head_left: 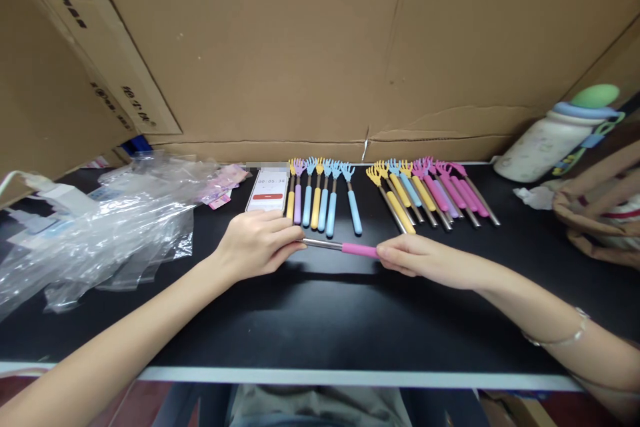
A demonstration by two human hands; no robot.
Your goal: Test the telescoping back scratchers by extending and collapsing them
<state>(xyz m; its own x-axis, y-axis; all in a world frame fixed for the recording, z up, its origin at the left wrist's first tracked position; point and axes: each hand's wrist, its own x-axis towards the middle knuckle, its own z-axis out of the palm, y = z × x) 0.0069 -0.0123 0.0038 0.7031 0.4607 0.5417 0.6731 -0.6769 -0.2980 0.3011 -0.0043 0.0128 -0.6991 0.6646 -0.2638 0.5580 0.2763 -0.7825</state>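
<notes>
A back scratcher with a pink grip [361,250] and a bare metal rod is held level above the black table. My left hand [263,240] is closed around its left end, hiding the tip there. My right hand [423,259] pinches the other end, at the pink grip. Just behind my hands lies a row of back scratchers with blue, yellow and purple grips, such as a blue one [355,212] at its right end. Farther right is a second group, with yellow, blue, purple and pink claws, among them a yellow one [400,212] whose rod shows below its grip.
A phone [267,188] showing a timer lies behind my left hand. Clear plastic bags [135,220] and a white charger [60,192] spread over the left side. On the right are a white bottle [547,140] and a brown bag [580,220]. Cardboard [300,47] walls the back.
</notes>
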